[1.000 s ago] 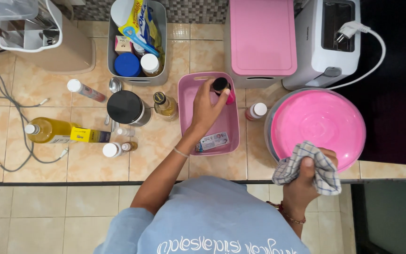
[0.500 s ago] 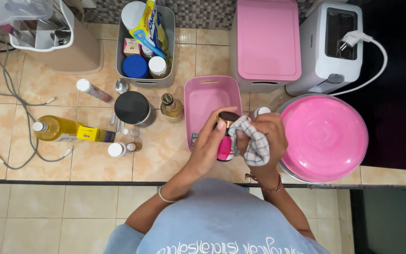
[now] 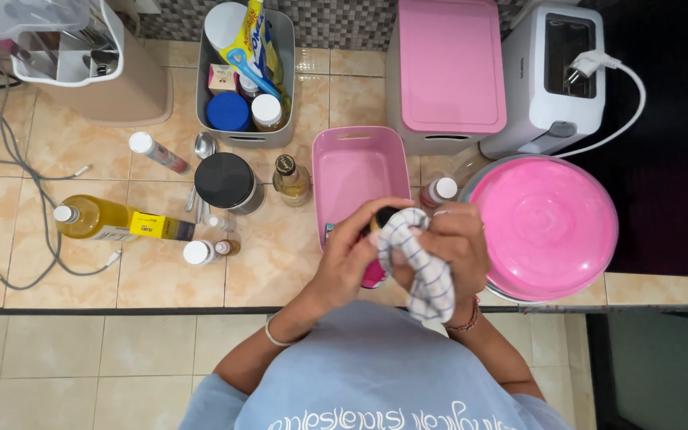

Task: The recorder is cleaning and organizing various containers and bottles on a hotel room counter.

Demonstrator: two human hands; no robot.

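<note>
My left hand point(image 3: 353, 255) grips a small pink bottle with a dark cap point(image 3: 374, 273), held over the near end of a pink rectangular basket point(image 3: 353, 167). My right hand point(image 3: 454, 243) presses a white checked cloth point(image 3: 420, 263) against the bottle's cap and side. Both hands meet just above the counter's front edge. Most of the bottle is hidden by the fingers and the cloth.
A round pink lid point(image 3: 547, 223) lies at the right, with a white toaster point(image 3: 555, 76) and a pink-lidded box point(image 3: 447, 68) behind. A grey bin of containers point(image 3: 284, 48), a black-lidded jar point(image 3: 226, 181), an oil bottle point(image 3: 117, 223), small bottles and cables sit at the left.
My left hand lifted the pink bottle out of the basket and drew it towards me. My right hand brought the cloth over from the pink lid and now wraps it around the bottle.
</note>
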